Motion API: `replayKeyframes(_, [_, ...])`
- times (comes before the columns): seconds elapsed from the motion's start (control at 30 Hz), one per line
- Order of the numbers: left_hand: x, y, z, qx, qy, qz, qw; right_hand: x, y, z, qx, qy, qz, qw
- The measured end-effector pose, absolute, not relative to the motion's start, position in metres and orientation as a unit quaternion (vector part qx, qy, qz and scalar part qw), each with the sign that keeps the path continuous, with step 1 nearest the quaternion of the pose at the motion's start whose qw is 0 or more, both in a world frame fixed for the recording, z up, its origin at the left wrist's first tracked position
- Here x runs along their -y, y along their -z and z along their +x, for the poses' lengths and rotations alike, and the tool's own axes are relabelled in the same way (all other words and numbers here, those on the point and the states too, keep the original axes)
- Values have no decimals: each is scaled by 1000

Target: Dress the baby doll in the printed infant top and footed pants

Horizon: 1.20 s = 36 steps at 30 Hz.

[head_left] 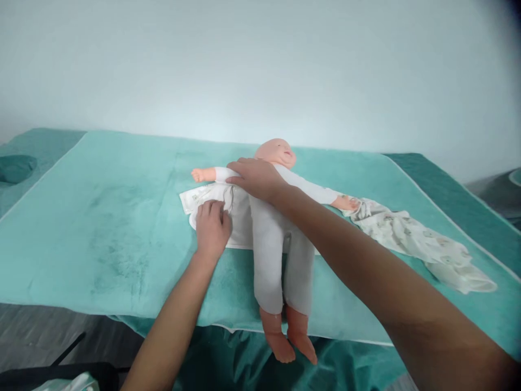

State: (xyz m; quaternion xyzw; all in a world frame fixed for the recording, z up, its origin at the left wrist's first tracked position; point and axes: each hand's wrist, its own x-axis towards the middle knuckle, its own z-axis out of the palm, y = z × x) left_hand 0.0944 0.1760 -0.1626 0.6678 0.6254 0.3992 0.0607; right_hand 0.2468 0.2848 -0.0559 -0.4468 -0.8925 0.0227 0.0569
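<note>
A baby doll (280, 155) in a white bodysuit lies on its back on a teal towel (114, 228), head toward the wall, bare feet past the near edge. Under its left side lies a white printed garment (199, 196). My left hand (211, 228) rests on that garment with fingers curled, pinching the cloth beside the doll's body. My right hand (254, 178) reaches across the doll's chest and closes on its sleeved upper arm near the shoulder.
A second printed cloth (423, 244) lies crumpled on the towel to the right, by the doll's other hand. A darker teal cover (443, 190) shows beneath the towel. A plain pale wall stands behind. Dark floor lies at the near left.
</note>
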Motion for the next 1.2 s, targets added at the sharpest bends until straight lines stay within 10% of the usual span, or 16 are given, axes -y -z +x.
replayKeyframes(0.43, [-245,155,73,-691,-421,586,41,-281,65,260,890,-21,-449,82])
replayKeyframes(0.8, [-232,140,65,-492,-701,294,425,-283,67,263,882,-58,-459,86])
replayKeyframes(1.2, [-221,133,69,-426,-703,286,493,-286,77,256,872,29,-488,30])
